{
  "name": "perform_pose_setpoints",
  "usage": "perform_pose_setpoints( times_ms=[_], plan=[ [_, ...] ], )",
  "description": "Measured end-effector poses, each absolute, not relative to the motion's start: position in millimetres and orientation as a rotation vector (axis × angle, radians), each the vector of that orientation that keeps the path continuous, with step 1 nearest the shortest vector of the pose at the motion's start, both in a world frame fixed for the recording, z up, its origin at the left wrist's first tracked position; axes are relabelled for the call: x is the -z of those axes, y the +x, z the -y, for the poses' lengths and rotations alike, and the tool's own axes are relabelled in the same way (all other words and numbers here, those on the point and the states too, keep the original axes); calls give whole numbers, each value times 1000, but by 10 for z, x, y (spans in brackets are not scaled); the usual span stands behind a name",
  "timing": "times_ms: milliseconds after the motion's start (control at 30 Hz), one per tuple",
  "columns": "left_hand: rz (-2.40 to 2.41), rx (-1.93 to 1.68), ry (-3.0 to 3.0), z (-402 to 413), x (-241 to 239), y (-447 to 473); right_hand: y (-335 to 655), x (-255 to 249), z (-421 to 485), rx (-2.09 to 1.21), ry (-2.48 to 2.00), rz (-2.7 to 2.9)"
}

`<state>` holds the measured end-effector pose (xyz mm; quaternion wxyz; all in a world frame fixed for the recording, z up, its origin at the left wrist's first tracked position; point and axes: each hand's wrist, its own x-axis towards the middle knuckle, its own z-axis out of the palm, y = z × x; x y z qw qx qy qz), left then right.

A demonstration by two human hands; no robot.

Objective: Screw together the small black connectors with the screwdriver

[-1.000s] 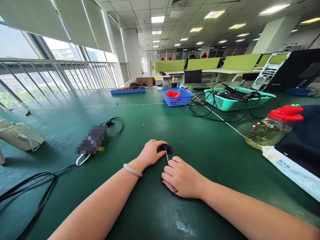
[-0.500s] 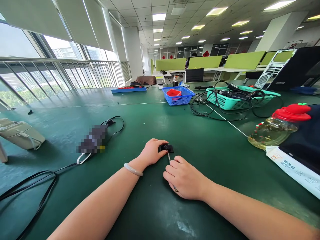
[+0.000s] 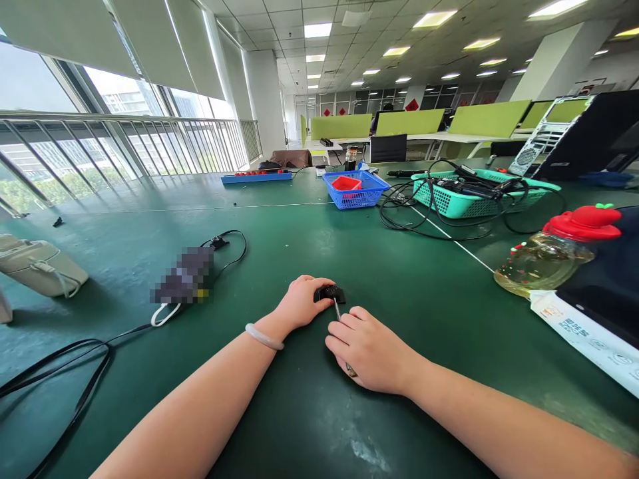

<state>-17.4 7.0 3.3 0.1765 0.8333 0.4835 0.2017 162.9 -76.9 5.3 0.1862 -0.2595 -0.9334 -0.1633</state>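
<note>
A small black block-like part lies on the green table in front of me. My left hand, with a pale bangle at its wrist, steadies it, fingers along the far side and thumb on the near side. My right hand is closed around a slim silver tool, whose thin tip meets the near edge of the black part. Most of the tool is hidden in the fist; a brassy end shows at its lower side, and I cannot make out its exact kind.
On the green table, a blurred dark object with a black strap lies left, near a beige case. Blue basket and green basket with cables stand behind. A red-lidded bottle is at right.
The view has shifted very slightly. Both hands keep their places at the black part, and the tool's tip is still against its near edge.
</note>
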Motion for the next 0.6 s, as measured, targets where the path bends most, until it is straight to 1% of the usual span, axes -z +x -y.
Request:
perform_pose_setpoints(
  times_ms=[133,200,333,400,500,600],
  plan=[
    [-1359,-578,2361,-82,-22,-179,1679,-122,743,419,-863,2395],
    [-1347,-580,2371,-95,-11,-185,1731,-145,720,339,-934,2265],
    [-1342,-574,2368,-107,-1,-194,1825,-147,679,-73,-974,2177],
    [-1348,-571,2360,-105,-4,-196,1838,-123,669,-197,-936,2222],
    [-1359,-569,2352,-104,-7,-197,1818,-70,659,-171,-887,2328],
    [-1358,-578,2356,-106,-1,-197,1796,-31,644,-40,-852,2417]
  ],
)
